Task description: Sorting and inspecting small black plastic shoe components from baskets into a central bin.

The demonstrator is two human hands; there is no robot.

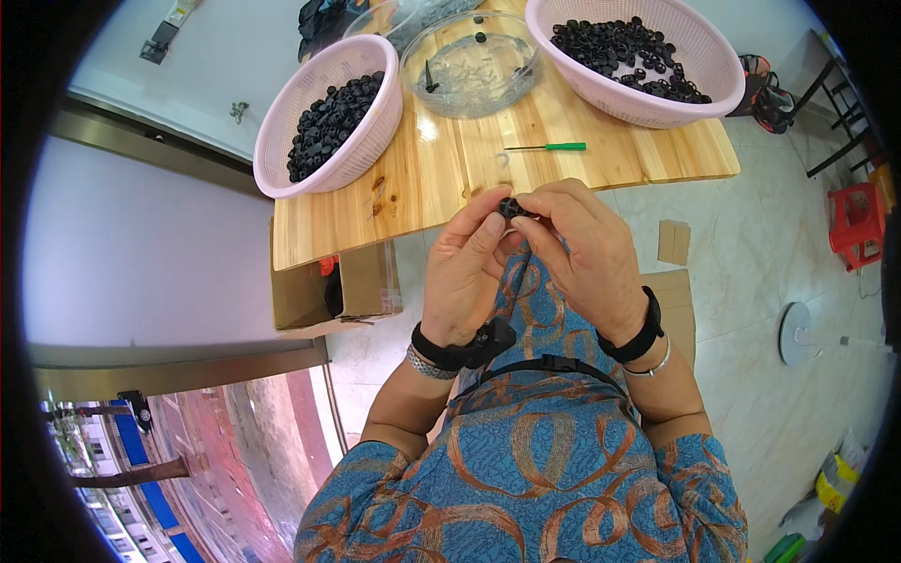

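Observation:
Between my two hands, just off the table's front edge, is a small round black plastic part (pixel 511 208). My left hand (pixel 467 258) pinches it from the left with thumb and forefinger. From the other side, the thumb and fingers of my right hand (pixel 584 246) close on the same part. Fingertips cover much of it, so its exact kind cannot be made out. Beyond my hands a screwdriver (pixel 563 146) with a green handle lies on the wooden table (pixel 450 178).
A pink basket (pixel 272 155) of black parts stands at the left, another pink basket (pixel 648 113) at the right. Between them sits a clear round tray (pixel 469 105) with small pale pieces. A cardboard box (pixel 366 281) is under the table's left end; a red stool (pixel 856 225) stands far right.

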